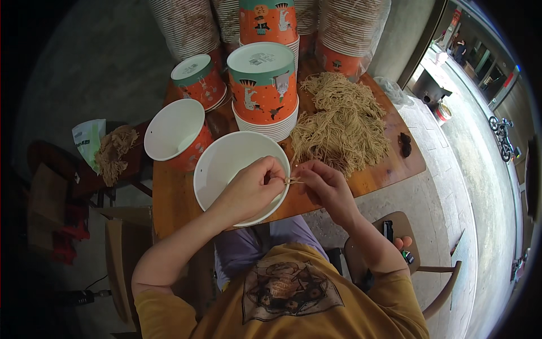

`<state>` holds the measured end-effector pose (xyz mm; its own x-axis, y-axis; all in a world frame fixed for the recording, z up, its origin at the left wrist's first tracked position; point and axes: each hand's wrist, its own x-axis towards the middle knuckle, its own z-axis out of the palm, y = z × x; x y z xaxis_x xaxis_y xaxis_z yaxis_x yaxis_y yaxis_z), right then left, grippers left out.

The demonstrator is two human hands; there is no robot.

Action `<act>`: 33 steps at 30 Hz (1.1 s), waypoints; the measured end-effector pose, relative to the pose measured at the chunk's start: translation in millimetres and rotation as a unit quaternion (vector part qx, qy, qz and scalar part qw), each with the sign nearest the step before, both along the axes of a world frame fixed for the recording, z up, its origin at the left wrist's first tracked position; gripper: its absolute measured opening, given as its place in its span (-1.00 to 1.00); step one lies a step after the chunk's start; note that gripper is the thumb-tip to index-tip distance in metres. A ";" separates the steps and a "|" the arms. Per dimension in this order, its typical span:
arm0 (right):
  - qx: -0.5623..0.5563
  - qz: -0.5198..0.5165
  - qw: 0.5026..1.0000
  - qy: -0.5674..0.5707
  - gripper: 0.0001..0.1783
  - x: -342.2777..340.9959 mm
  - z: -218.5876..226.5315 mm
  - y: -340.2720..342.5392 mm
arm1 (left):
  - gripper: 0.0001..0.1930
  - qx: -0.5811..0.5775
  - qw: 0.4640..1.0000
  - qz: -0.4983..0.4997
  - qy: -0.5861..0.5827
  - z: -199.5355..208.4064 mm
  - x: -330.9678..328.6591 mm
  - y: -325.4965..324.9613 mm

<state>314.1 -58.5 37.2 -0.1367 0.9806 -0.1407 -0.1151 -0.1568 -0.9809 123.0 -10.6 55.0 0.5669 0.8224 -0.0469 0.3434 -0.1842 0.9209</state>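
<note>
Hands: 1 cord [294, 181] pinched by left hand [251, 189] and right hand [328, 183], at open bucket's [212, 169] right rim
Cord pile [344, 130]: heaped right of open bucket

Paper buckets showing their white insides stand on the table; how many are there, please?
2: the near paper bucket under the left hand, and the other paper bucket behind it, further left. The orange bucket stacks may hide others.

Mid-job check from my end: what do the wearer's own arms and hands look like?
The left hand and right hand are ungloved, the forearms bare. Short mustard-yellow sleeves cover the upper arms. No cables or wristwear show.
</note>
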 end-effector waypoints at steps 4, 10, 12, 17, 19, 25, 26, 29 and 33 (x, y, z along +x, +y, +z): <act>0.024 0.008 1.000 0.019 -0.77 2.2 -1.1 -1.6 | -0.87 -0.011 1.000 -0.010 -0.015 -3.8 -0.4 1.9; 0.075 -0.009 0.997 -0.027 -0.80 -0.4 -9.5 -2.3 | -0.88 -0.056 0.998 -0.007 -0.024 -1.0 -0.2 3.1; 0.064 0.005 0.998 -0.029 -0.81 1.4 -8.4 -2.1 | -0.94 -0.058 0.998 -0.015 -0.016 0.8 -1.4 3.6; 0.073 0.006 0.996 -0.042 -0.81 2.1 -11.8 -1.8 | -0.94 -0.070 0.997 -0.001 -0.032 -1.9 -3.0 4.5; 0.082 0.007 0.996 -0.043 -0.81 2.4 -12.7 -1.5 | -0.94 -0.082 0.996 0.000 -0.039 -1.7 -2.8 4.8; 0.093 0.014 0.994 -0.061 -0.81 0.7 -11.1 -3.1 | -0.95 -0.118 0.991 -0.002 -0.069 2.9 -2.7 3.8; 0.108 0.010 0.992 -0.064 -0.82 0.1 -12.4 -2.8 | -0.95 -0.121 0.990 -0.002 -0.071 3.0 -2.3 4.0; 0.102 0.007 0.992 -0.079 -0.86 -2.6 -6.3 -3.9 | -0.95 -0.126 0.989 -0.001 -0.079 3.0 -2.7 3.7; 0.086 0.006 0.993 -0.086 -0.88 -2.9 -5.7 -4.0 | -0.94 -0.132 0.987 0.004 -0.092 4.3 -3.8 3.5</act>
<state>311.1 -62.5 31.4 -0.1370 0.9906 0.0067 0.0573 0.0146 -0.9983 119.2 -7.0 59.4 0.5793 0.7999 -0.1569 0.1673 0.0717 0.9833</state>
